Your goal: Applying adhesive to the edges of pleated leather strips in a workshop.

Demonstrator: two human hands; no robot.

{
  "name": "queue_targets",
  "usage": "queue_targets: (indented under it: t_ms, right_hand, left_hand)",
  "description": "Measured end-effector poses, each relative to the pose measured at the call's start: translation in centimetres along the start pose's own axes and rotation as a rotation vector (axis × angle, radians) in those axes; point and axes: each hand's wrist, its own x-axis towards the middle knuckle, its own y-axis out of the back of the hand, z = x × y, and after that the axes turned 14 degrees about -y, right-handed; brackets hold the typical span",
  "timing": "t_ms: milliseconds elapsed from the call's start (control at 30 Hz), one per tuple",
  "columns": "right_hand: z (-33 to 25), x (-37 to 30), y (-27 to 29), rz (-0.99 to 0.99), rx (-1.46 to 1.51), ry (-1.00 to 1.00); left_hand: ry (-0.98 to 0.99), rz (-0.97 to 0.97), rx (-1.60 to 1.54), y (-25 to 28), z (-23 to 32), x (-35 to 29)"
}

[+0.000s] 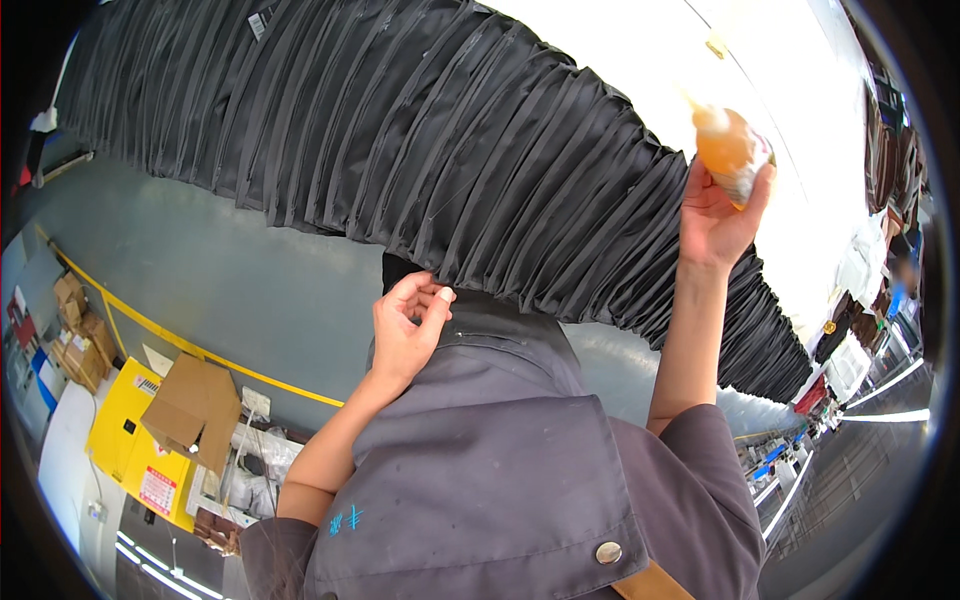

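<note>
My right hand (722, 222) is raised over the white tabletop (620, 35) at the right, its fingers wrapped round an orange bottle (733, 150). The bottle has a pale tip and is tilted, and its upper end is smeared by motion. My left hand (405, 325) is at the near edge of a long row of dark grey fabric pieces (420, 130), in front of my apron (480, 440). Its thumb and fingertips are curled together; what they hold, if anything, is too small to tell. The fabric pieces overlap like pleats along the table.
At the lower left are a yellow cabinet (125, 425), an open cardboard box (193, 410) and stacked cartons (85, 345). A yellow line (230, 365) runs along the grey floor (240, 290). Garments (885, 150) hang or lie along the far right.
</note>
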Motion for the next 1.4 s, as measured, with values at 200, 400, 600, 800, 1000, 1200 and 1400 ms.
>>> queue_targets:
  t_ms: [200,400,600,800,1000,1200,1400]
  right_hand:
    - [1.3,-0.5,-1.6,0.053,-0.139,-0.030]
    - [2.9,-0.7,-2.4,0.001,-0.285,0.049]
    - [4.2,-1.6,-2.1,-0.053,-0.357,0.109]
    - [5.3,-2.0,-1.7,-0.096,-0.440,0.184]
    - [3.7,-4.2,-0.3,-0.223,-0.375,-0.330]
    - [0.9,-0.4,0.9,-0.442,0.690,-0.514]
    - [0.7,0.2,0.5,0.006,-0.331,0.167]
  left_hand:
    - [0.025,-0.019,-0.002,-0.1,-0.3,0.2]
    - [0.040,-0.015,0.000,-0.1,-0.1,0.4]
    - [0.021,-0.008,-0.010,0.0,-0.2,0.3]
    - [0.022,-0.028,-0.005,0.0,-0.1,0.5]
    - [0.054,-0.019,0.007,0.2,-0.2,0.4]
    - [0.032,-0.039,0.013,0.1,-0.3,0.4]
    - [0.060,-0.006,0.021,0.0,0.0,0.3]
